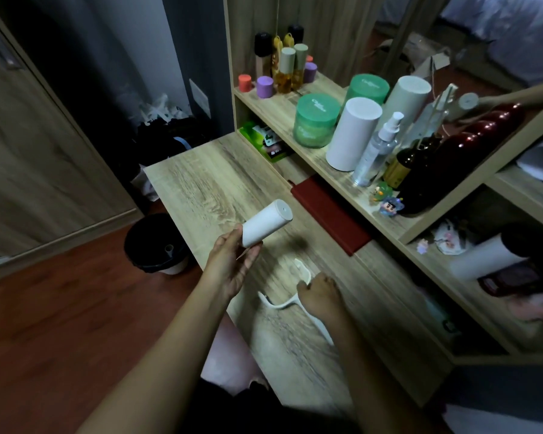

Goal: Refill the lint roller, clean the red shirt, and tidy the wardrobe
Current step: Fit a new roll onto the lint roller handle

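Two bare arms are reaching up from the bottom of the picture, over something dark that is too blurry to name. The left hand (232, 264) is curling its fingers around one end of a white roll (265, 223), which is the lint refill. It is holding the roll in the air above the wooden desk (201, 180), with the far end tilting toward 1 o'clock.

The right hand (320, 297) is resting low on the desk at about 5 o'clock from the roll. Its fingers are closing around the white lint roller handle (282, 305). The hand is hiding the middle of the handle, and the handle is blurry, so its shape is hard to make out. One thin end is poking out toward 9 o'clock.

At 3 o'clock from the roll, a dark red flat thing (329, 211) is lying on the desk, partly tucked under the shelf (295, 120). It could be a book or folded cloth; it is hard to tell. The shelf is holding a green jar (315, 120), a tall white tube (351, 133) and a spray bottle (380, 148).

At 9 o'clock, a black bin (156, 242) is sitting on the red-brown floor, partly hiding behind the desk edge.
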The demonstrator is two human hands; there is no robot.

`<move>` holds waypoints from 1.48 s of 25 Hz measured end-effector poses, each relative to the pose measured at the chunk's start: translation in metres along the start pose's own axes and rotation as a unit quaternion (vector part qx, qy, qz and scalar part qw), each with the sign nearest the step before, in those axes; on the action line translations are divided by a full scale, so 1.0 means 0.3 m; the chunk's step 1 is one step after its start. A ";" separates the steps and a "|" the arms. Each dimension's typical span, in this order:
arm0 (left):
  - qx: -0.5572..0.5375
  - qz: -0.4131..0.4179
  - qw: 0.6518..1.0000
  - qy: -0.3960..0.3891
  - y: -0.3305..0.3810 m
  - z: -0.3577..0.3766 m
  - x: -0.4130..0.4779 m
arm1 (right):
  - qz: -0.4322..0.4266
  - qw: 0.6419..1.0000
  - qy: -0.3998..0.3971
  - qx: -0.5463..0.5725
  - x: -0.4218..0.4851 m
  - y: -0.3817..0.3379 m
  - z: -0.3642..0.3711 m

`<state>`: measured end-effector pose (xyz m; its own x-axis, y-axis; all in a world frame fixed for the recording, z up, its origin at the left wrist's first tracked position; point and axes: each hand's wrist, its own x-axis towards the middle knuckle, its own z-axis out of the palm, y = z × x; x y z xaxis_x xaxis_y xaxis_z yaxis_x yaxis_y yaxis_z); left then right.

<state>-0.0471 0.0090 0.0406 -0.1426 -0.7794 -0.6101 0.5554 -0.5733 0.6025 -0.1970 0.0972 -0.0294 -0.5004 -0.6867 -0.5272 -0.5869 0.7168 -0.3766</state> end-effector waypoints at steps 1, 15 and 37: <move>0.003 0.000 1.000 -0.001 -0.002 0.001 0.000 | 0.004 1.000 0.003 0.013 -0.002 -0.005 0.009; 0.160 -0.013 0.986 -0.045 0.133 -0.049 0.080 | -0.287 0.954 0.091 -0.009 -0.095 -0.216 -0.333; 0.197 0.011 0.975 -0.105 0.101 0.009 0.045 | -0.311 0.944 0.085 -0.073 -0.052 -0.256 -0.364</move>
<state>-0.0344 -0.0198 0.0520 -0.3214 -0.8029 -0.5020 0.2082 -0.5771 0.7897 -0.2136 0.0395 0.0908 -0.1175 -0.9877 -0.1036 -0.8764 0.1522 -0.4569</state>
